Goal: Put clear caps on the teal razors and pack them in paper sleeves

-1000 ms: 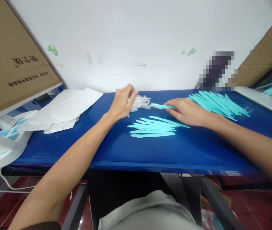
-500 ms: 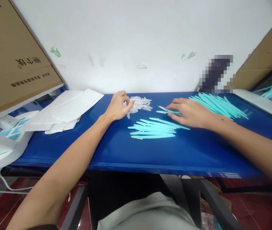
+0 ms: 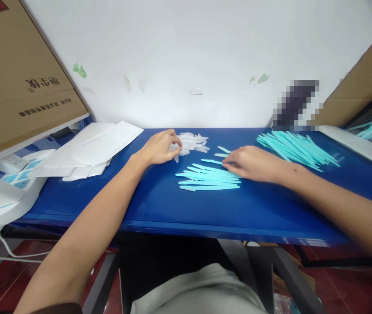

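My right hand pinches a turquoise eyebrow razor, whose narrow tip points left past the fingers; the rest of it is hidden under the hand. Just in front lies a fan of several eyebrow razors on the blue table. Two more razors stick out beyond my fingertips. My left hand rests by a small heap of clear plastic caps, its fingers bent and a gap showing between thumb and forefinger. Nothing is visible in that hand.
A larger pile of turquoise razors lies at the right rear. White sheets or bags overlap a white device with blue panels at left. Cardboard boxes stand at both sides, and a white wall closes the back of the blue table.
My right hand has come left and slightly nearer, and one razor of the fan has moved a little left with it. My left hand has stayed by the caps, its fingers shifting slightly.
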A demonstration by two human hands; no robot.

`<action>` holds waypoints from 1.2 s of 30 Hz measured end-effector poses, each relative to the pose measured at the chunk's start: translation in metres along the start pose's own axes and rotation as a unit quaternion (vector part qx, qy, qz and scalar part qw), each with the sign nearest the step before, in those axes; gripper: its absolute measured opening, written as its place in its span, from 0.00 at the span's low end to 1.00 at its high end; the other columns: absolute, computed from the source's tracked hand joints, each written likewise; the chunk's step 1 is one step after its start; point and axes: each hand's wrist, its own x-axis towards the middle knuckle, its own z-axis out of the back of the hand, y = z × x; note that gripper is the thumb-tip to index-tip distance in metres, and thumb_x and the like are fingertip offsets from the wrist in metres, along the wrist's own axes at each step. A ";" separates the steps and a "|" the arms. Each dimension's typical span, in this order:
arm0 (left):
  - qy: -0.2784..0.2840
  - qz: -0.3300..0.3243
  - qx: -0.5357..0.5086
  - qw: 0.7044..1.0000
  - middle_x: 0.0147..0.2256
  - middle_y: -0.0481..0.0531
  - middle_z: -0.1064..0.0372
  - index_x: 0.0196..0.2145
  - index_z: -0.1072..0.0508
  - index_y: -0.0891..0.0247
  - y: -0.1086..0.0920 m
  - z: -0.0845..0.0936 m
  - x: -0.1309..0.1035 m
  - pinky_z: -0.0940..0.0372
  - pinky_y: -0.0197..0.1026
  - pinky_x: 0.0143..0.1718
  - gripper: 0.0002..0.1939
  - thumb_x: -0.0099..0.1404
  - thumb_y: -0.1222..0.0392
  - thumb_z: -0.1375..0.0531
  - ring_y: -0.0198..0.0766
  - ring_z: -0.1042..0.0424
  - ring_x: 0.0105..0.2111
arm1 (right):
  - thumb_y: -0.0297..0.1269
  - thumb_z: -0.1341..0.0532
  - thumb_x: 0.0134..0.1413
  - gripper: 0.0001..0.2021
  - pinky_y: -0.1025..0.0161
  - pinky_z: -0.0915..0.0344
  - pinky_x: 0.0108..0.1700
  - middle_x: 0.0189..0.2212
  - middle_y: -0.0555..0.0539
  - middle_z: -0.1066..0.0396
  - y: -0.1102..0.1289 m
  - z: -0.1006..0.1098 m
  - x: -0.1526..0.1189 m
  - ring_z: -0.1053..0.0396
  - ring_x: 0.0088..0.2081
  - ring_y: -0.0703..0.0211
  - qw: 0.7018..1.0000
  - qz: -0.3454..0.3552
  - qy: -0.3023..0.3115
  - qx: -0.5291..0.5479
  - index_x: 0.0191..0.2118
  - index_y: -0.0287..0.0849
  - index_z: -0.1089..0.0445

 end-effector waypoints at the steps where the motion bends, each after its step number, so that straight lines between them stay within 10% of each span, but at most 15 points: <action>1: 0.011 -0.006 0.005 1.000 0.40 0.56 0.29 0.42 0.18 0.61 -0.001 0.000 0.000 0.36 0.45 0.40 0.17 0.68 0.52 0.44 0.47 0.27 0.39 | 0.40 0.49 0.70 0.21 0.57 0.36 0.35 0.35 0.40 0.19 0.003 0.000 0.002 0.25 0.32 0.52 1.000 -0.004 0.012 0.007 0.40 0.38 0.19; 12: 0.014 0.021 0.008 1.000 0.32 0.53 0.22 0.50 0.20 0.63 -0.005 0.001 0.003 0.37 0.42 0.36 0.20 0.69 0.51 0.44 0.44 0.25 0.32 | 0.40 0.47 0.71 0.19 0.54 0.30 0.42 0.46 0.38 0.21 0.012 0.000 0.008 0.23 0.43 0.48 0.998 -0.035 0.035 0.029 0.53 0.38 0.21; 36: 0.075 0.020 0.019 0.997 0.42 0.57 0.24 0.44 0.18 0.62 -0.007 0.013 -0.001 0.37 0.43 0.40 0.17 0.66 0.51 0.41 0.46 0.25 0.40 | 0.47 0.47 0.65 0.15 0.56 0.38 0.36 0.42 0.40 0.29 -0.006 0.010 -0.009 0.31 0.33 0.53 0.988 -0.087 0.089 0.096 0.40 0.43 0.29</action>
